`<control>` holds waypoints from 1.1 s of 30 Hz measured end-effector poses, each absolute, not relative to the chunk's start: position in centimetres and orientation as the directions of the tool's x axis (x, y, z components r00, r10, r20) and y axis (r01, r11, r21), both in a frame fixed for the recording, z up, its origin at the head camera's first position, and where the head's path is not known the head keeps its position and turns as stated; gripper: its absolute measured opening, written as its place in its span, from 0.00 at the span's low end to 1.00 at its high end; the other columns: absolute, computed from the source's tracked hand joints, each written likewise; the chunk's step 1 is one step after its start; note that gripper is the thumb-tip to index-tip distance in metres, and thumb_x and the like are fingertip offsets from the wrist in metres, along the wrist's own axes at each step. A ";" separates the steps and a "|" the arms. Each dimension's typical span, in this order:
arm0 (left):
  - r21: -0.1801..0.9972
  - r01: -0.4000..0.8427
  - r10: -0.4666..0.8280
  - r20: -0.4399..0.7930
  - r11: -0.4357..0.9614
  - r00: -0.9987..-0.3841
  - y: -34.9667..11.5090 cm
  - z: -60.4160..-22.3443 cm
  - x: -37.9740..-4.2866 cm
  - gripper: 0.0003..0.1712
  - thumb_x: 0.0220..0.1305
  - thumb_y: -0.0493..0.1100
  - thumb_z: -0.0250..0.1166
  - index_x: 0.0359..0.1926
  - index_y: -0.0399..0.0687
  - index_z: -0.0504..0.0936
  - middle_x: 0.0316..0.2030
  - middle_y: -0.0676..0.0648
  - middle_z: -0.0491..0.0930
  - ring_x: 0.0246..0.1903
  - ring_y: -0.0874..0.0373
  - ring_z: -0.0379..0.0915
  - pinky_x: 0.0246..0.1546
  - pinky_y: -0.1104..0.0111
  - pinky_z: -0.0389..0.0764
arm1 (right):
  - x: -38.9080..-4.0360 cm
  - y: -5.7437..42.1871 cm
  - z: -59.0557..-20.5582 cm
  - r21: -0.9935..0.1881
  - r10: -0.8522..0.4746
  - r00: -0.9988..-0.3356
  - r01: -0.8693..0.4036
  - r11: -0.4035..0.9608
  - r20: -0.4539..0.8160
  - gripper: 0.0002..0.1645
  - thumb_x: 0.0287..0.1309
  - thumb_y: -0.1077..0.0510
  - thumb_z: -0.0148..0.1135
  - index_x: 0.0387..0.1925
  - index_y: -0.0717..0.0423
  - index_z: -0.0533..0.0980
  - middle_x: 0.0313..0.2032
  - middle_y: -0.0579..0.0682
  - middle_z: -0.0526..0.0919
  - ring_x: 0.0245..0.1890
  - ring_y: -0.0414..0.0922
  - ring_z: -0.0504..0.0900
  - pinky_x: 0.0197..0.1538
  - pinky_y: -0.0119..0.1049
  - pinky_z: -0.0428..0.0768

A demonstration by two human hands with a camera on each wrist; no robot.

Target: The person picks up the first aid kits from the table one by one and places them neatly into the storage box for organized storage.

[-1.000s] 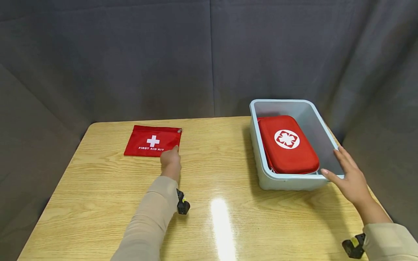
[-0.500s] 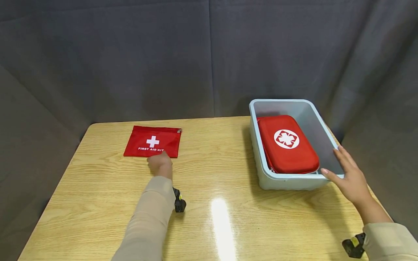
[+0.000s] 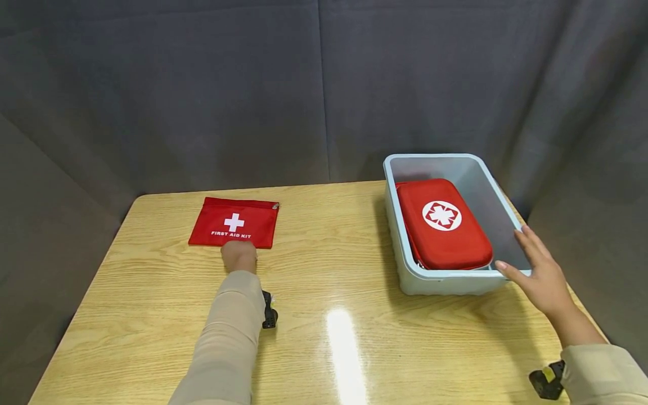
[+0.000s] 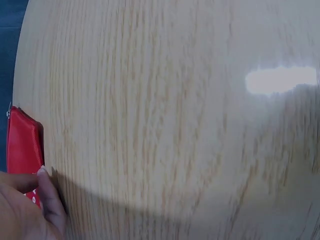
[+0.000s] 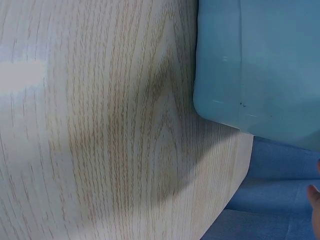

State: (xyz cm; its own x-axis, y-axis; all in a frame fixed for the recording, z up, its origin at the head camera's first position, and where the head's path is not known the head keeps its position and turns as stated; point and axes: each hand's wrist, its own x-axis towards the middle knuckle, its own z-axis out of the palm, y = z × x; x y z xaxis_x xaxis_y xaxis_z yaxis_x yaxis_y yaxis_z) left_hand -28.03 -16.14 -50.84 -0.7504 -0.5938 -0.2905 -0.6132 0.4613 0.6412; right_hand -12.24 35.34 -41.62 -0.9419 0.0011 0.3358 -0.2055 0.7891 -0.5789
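A flat red first aid pouch [image 3: 206, 225] with a white cross and lettering lies at the table's back left. My left hand [image 3: 240, 256] pinches its near edge between thumb and finger, and the left wrist view shows the thumb and finger meeting at the red fabric [image 4: 22, 145]. On the right stands a light blue-grey plastic bin [image 3: 455, 286], holding a red hard-shell first aid case [image 3: 458, 244] with a round white emblem. My right hand [image 3: 541, 278] rests at the bin's near right corner, fingers spread on the rim; only fingertips show in the right wrist view.
The wooden table [image 3: 314, 270] has a bright light reflection near its front middle. Dark grey curtains [image 3: 228, 95] hang behind and on both sides. The bin stands close to the table's right edge. Small black trackers [image 3: 269, 309] sit at both wrists.
My left hand has moved left and back along the pouch, from its right side to its near edge. The right hand stays at the bin's corner.
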 end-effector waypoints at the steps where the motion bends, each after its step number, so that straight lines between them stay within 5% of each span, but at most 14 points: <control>1: 0.625 -0.621 -0.602 -0.285 0.473 -0.746 -16.1 -50.8 -28.1 0.14 0.46 0.34 0.54 0.36 0.30 0.77 0.34 0.38 0.77 0.31 0.50 0.72 0.32 0.62 0.75 | -12.2 35.4 -41.6 -0.578 0.000 -0.942 -0.207 0.789 0.336 0.40 0.50 0.55 0.57 0.61 0.66 0.53 0.64 0.57 0.47 0.62 0.54 0.45 0.57 0.58 0.45; 6: 0.684 -0.618 -0.631 -0.292 0.387 -0.718 -15.3 -47.9 -26.4 0.15 0.50 0.34 0.51 0.37 0.28 0.76 0.37 0.35 0.76 0.32 0.46 0.71 0.35 0.58 0.74 | -12.3 35.2 -41.5 -0.576 0.000 -0.939 -0.211 0.790 0.345 0.40 0.49 0.56 0.58 0.61 0.65 0.53 0.64 0.56 0.48 0.62 0.54 0.45 0.57 0.58 0.46; 12: 0.654 -0.631 -0.672 -0.245 0.418 -0.699 -15.4 -47.2 -25.6 0.20 0.50 0.35 0.51 0.44 0.26 0.70 0.42 0.33 0.69 0.43 0.41 0.64 0.42 0.58 0.69 | -12.6 35.0 -41.5 -0.584 -0.004 -0.941 -0.213 0.783 0.338 0.40 0.49 0.55 0.58 0.61 0.65 0.53 0.64 0.56 0.48 0.62 0.54 0.45 0.56 0.59 0.46; 18: 0.623 -0.618 -0.670 -0.195 0.480 -0.716 -15.6 -47.3 -25.5 0.18 0.50 0.37 0.50 0.40 0.26 0.71 0.42 0.35 0.66 0.45 0.41 0.58 0.42 0.57 0.66 | -12.5 35.0 -41.4 -0.582 -0.004 -0.943 -0.209 0.786 0.332 0.40 0.49 0.55 0.58 0.61 0.65 0.53 0.63 0.58 0.48 0.62 0.55 0.45 0.56 0.60 0.46; 33: 0.538 -0.646 -0.610 -0.277 0.541 -0.742 -17.3 -48.0 -26.4 0.15 0.51 0.37 0.51 0.38 0.32 0.77 0.38 0.37 0.75 0.38 0.46 0.71 0.33 0.60 0.75 | -12.3 35.0 -41.5 -0.587 0.006 -0.944 -0.200 0.784 0.330 0.40 0.50 0.55 0.57 0.61 0.65 0.53 0.63 0.57 0.48 0.62 0.54 0.45 0.56 0.59 0.45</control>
